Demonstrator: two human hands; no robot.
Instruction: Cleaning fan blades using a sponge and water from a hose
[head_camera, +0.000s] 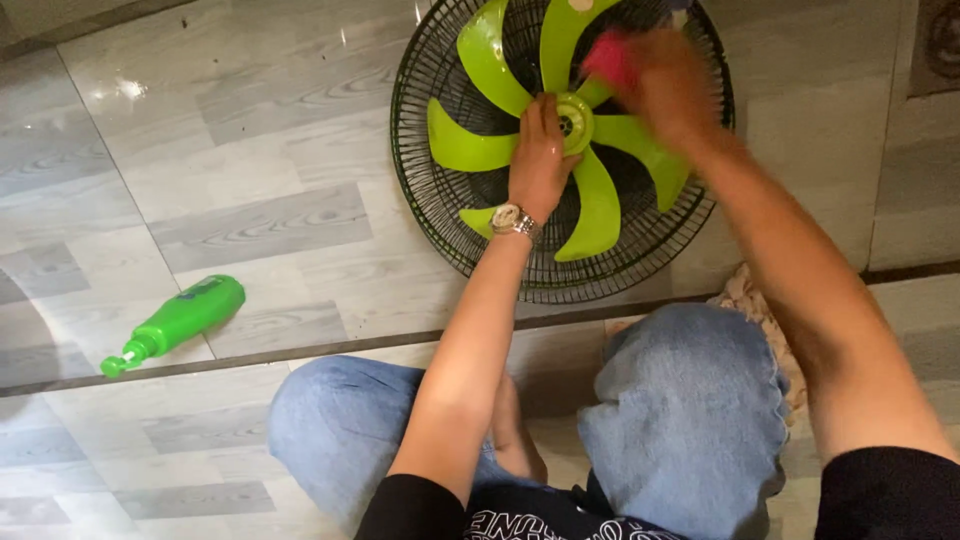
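Bottle (178, 322), green, lying on tiles left of fan (560, 140).

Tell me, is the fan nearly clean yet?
Done: the front cover looks off, so the green blades lie bare in the black cage. In hand: the left hand steadies the hub while the blurred right hand rubs a pink cloth on a blade. How much is left I can't tell.

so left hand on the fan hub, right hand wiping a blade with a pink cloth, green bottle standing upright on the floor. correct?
Nearly. The bottle is not upright: the head view shows it lying on its side on the tiles, left of the fan. The rest holds: left hand on the hub, right hand, blurred, with a pink cloth at a blade.
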